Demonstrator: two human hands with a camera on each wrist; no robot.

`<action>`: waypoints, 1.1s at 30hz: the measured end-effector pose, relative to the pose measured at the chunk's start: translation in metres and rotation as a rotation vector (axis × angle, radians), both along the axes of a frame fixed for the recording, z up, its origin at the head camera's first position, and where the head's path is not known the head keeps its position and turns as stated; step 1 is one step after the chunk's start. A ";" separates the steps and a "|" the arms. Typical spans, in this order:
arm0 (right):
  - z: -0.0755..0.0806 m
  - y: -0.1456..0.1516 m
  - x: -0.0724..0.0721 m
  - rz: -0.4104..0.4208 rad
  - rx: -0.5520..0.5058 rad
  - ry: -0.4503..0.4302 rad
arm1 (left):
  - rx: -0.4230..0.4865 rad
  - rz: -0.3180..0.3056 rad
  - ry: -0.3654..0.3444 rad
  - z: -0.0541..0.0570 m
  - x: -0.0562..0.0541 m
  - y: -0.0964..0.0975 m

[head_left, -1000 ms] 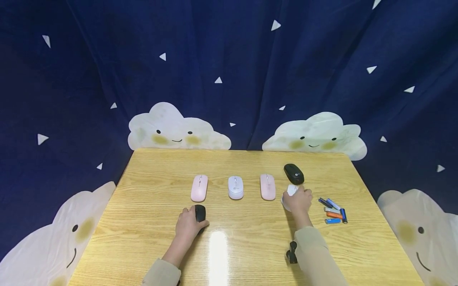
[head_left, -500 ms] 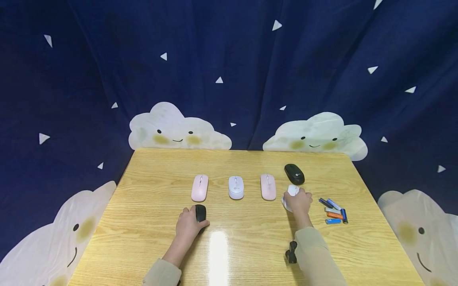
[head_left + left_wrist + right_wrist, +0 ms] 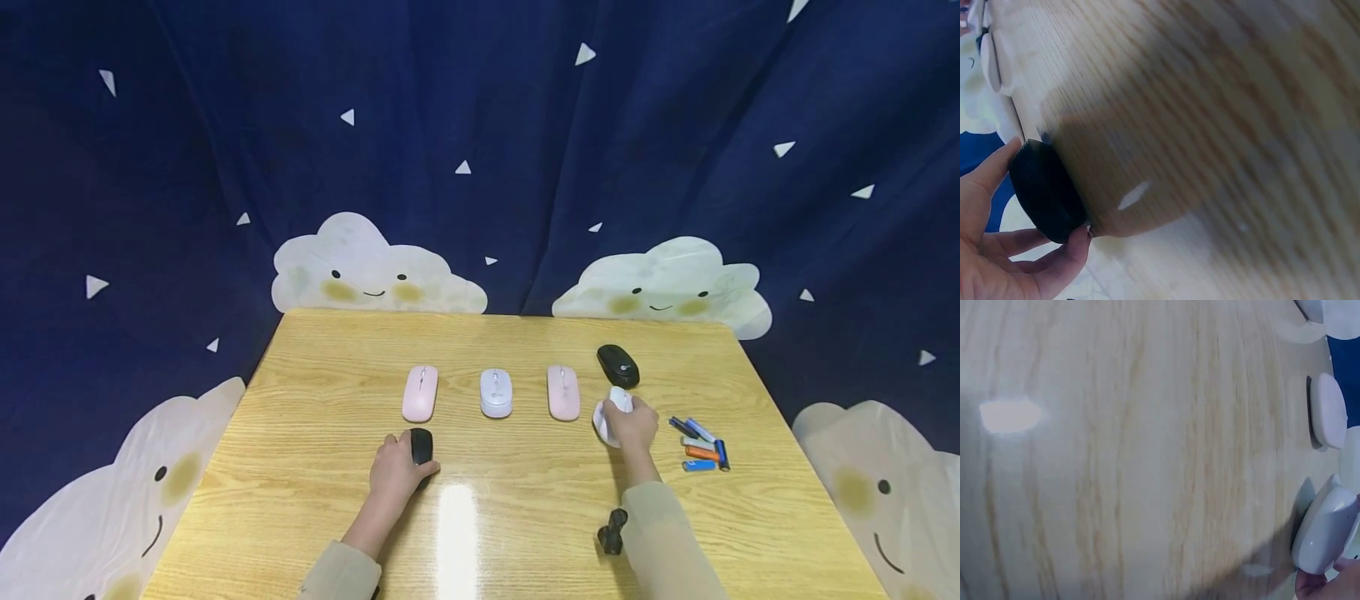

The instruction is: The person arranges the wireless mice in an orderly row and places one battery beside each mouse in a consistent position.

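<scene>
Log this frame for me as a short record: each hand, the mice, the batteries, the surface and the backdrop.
left hand: grips a black mouse
right hand: holds a white mouse
row between the hands, farther back: left pink mouse, middle white mouse, right pink mouse
beyond right hand: second black mouse
batteries: loose orange battery among blue, dark and pale ones, right of the right hand
surface: wood-grain table
backdrop: dark blue curtain with smiling clouds
</scene>
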State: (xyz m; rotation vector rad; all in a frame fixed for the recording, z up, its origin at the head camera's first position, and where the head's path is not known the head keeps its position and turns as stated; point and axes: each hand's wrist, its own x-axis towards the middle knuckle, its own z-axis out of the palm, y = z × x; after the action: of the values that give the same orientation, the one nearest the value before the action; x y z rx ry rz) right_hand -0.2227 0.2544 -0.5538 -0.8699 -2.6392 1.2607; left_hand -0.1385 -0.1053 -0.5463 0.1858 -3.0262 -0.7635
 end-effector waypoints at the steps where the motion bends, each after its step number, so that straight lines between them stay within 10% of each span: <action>1: 0.000 0.000 0.000 -0.006 -0.018 0.009 | -0.002 0.000 0.000 0.000 0.000 0.000; 15: 0.021 -0.049 0.015 0.175 -0.004 0.107 | 0.003 0.001 -0.007 -0.002 -0.001 0.000; 33: 0.011 -0.123 0.042 0.404 0.214 0.117 | 0.002 0.003 -0.007 -0.002 -0.001 0.000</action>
State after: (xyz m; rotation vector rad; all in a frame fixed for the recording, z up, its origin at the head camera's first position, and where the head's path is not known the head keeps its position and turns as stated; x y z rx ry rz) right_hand -0.1804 0.1312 -0.5427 -0.2302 -2.8728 1.0255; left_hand -0.1395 -0.1051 -0.5479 0.1933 -3.0308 -0.7671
